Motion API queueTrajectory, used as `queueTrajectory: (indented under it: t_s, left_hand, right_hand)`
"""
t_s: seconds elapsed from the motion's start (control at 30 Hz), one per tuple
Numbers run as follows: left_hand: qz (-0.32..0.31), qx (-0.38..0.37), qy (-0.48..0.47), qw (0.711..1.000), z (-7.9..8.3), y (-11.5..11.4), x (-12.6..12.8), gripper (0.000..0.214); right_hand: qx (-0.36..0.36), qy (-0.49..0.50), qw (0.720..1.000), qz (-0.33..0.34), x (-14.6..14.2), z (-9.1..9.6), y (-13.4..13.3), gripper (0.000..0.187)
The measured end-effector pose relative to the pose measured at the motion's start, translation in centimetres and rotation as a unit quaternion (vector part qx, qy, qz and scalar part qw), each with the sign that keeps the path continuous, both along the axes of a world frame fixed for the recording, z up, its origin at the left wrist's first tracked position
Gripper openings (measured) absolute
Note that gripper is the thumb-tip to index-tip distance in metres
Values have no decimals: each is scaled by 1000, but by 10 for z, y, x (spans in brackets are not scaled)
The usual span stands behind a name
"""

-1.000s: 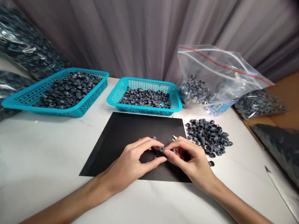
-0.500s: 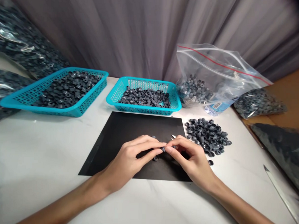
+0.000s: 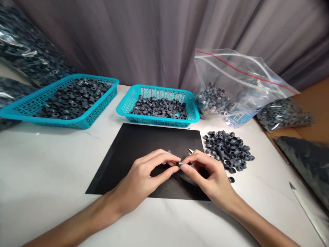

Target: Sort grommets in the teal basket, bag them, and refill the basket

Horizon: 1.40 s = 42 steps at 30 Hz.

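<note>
Both hands meet over a black mat (image 3: 142, 144) on the white table. My left hand (image 3: 143, 178) and my right hand (image 3: 208, 175) pinch one small dark grey ring (image 3: 179, 163) between their fingertips. A metal tip (image 3: 191, 151), perhaps tweezers or scissors, pokes out above my right hand's fingers. A loose pile of the same grey rings (image 3: 228, 149) lies just right of the mat, beside my right hand.
Two teal baskets (image 3: 85, 122) (image 3: 193, 117) of grey rings stand behind the mat. An open zip bag (image 3: 236, 86) with more rings is at the back right. Further filled bags (image 3: 285, 115) lie at both sides. A blade-like tool (image 3: 307, 211) rests at the right edge.
The hands stay together over the mat; the fingers have shifted slightly, turning the ring between the fingertips. Nothing else has moved.
</note>
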<state>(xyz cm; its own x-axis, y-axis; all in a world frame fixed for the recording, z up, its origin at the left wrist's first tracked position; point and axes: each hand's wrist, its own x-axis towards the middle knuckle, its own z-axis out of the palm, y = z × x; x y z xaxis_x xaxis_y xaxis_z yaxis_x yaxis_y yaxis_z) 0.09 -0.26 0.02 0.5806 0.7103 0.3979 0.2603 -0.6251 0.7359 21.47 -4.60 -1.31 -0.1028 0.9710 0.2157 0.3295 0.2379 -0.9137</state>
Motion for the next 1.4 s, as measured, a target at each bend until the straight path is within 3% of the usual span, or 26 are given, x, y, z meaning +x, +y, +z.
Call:
queueTrajectory:
  t_s: [0.17,0.3,0.5,0.6,0.73,0.83,0.97,1.13,1.4]
  left_hand:
    - [-13,22,24,999,1,-1,0,19]
    - [2,-18,21,1000,2,-2,2,11]
    - [44,-177,-24,983,4,5,1,12]
    - [38,-256,-72,963,5,8,-1,19]
    - [26,-320,-103,942,10,7,-2,22]
    - [12,-358,-117,926,13,5,-2,20]
    - [1,-388,-131,912,15,5,-3,22]
    - [3,-414,-146,899,15,6,-2,28]
    - [-3,-433,-147,889,12,7,-1,30]
  right_hand:
    - [-17,-9,1000,10,0,1,0,23]
    - [-8,-14,1000,20,0,0,-2,24]
    - [44,-47,991,-120,11,6,1,25]
    - [81,-149,968,-187,31,10,6,26]
    - [99,-324,908,-247,59,10,13,30]
    - [112,-374,881,-268,68,8,16,32]
    - [134,-380,880,-253,63,6,14,32]
    - [134,-366,897,-207,46,2,5,21]
    - [156,-283,944,-59,14,-5,-8,7]
